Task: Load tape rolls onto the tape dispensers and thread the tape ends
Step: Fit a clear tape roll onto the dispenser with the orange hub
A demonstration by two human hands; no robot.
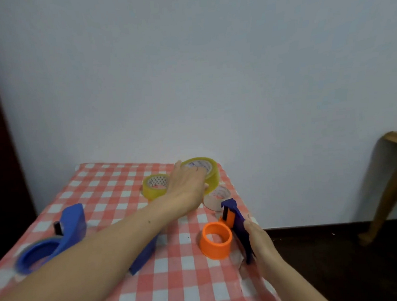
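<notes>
Loading seems barely begun: lower right, the dispenser (215, 240), orange hub bare, is held by the right hand (260, 240); at centre a yellow roll (209, 170) is gripped by the left hand (188, 182).

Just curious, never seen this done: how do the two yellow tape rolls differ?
The far yellow roll is gripped by the left hand and tilted up; the near yellow roll lies flat on the checked cloth, not gripped. The far yellow roll looks larger than the near one. Both are yellow with white printed cores.
</notes>
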